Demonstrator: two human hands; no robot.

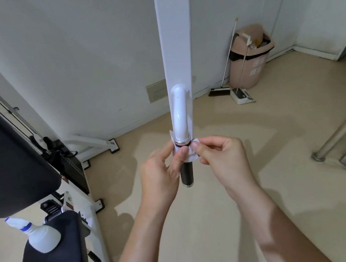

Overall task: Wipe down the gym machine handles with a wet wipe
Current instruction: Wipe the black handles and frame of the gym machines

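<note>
- The bare left forearm (141,241) and bare right forearm (274,227) rise from the bottom edge and converge toward the middle.
- The left hand (161,170) has curled fingers. Its thumb presses a thin white wet wipe (192,157) against a black cylindrical handle grip (186,173), with the fingers behind.
- The right hand (223,155) pinches the wipe's right edge between thumb and forefinger, and its other 3 fingers curl toward the palm.
- The 2 hands sit close together, fingertips near but apart.
</note>
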